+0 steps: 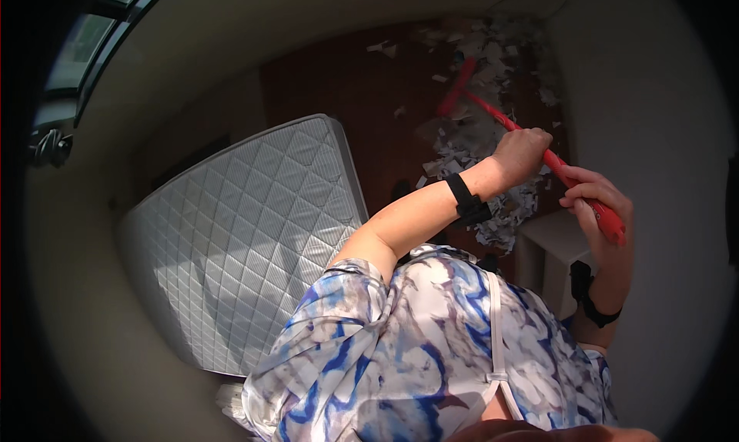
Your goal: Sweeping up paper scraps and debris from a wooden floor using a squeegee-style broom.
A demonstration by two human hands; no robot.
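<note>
A red long-handled floor tool [500, 117] slants across the view. Its blurred crosswise head [456, 88] is among paper scraps; whether it is a broom or a squeegee I cannot tell. My left hand [521, 154] is closed around the middle of the handle. Nearer the handle's end, my right hand [606, 202] wraps its fingers about the thicker grip. Heaps of torn white paper [456, 153] spread over the reddish-brown floor [346, 78], more of them showing beyond the head and below my left wrist.
To the left lies a quilted grey mattress [248, 222], partly sunlit. A pale box-like piece of furniture [557, 237] stands low by my right forearm. The right wall [641, 113] runs close beside the paper. A window [86, 43] is at upper left.
</note>
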